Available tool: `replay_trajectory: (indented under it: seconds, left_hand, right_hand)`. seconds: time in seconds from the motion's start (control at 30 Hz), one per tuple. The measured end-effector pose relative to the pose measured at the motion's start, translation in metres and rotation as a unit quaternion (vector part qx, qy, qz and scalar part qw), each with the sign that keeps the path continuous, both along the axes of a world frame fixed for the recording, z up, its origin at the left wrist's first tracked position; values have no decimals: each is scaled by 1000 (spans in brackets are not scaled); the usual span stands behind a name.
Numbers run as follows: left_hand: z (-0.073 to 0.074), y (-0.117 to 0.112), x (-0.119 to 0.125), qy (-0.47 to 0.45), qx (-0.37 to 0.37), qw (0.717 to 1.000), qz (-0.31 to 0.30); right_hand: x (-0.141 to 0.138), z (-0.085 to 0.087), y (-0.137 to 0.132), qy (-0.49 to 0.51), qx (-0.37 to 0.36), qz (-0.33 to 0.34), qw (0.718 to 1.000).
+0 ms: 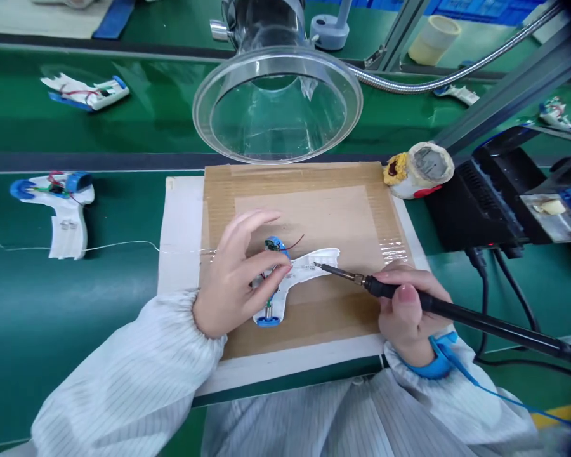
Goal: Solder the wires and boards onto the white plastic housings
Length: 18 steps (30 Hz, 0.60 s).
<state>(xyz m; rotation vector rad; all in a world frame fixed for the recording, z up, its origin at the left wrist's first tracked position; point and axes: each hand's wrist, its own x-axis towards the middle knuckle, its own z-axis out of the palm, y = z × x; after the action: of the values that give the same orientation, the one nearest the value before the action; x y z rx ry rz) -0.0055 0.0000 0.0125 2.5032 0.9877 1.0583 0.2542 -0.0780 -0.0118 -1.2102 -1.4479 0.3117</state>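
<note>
My left hand [235, 273] grips a white plastic device housing [314, 265] from above, its fingers curled over a blue part [272, 244] and a small circuit board. A thin red wire [295, 242] rises from that end. My right hand [406, 308] holds a black soldering iron [438, 308] like a pen. The iron's metal tip [320, 267] is at or very near the housing's white arm, though contact cannot be confirmed. The housing lies on a taped cardboard mat [347, 216]. My left fingers hide part of the board.
A clear funnel hood [276, 105] on a flexible metal hose hangs above the mat. To the right are a tip-cleaner stand [419, 170] and a black soldering station [485, 197]. Similar white housings [61, 216] lie on the green bench. A blue wrist strap [438, 358] circles my right wrist.
</note>
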Motion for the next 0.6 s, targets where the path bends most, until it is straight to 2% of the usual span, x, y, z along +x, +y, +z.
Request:
replay_trajectory:
  seconds: [0.1,0.2,0.3,0.4,0.43,0.5,0.57,0.6]
  left_hand:
    - [9,-4,-1,-60,-31,997,35]
    - [12,-5,-1,-96,-35,994,45]
    - [9,-1,-1,-71,-42,995,63]
    - [7,3,-5,-49,-69,991,103]
    - [8,2,-6,-53,-54,990,122]
    - [10,-3,-8,-65,28,987,145]
    - [11,-14,-7,-30,93,986,134]
    - [10,-21,-5,7,85,989,123]
  right_hand:
    - [-3,0,4,24,22,-35,999]
    - [-5,-2,9,48,53,-53,996]
    - [-5,-5,10,59,76,-62,993]
    - [-2,-5,6,69,62,-75,993]
    - [-1,-5,5,75,58,-81,992]
    - [0,-7,2,90,66,-109,988]
    - [3,-12,0,113,73,-125,983]
    - [5,-16,-1,119,72,-132,982]
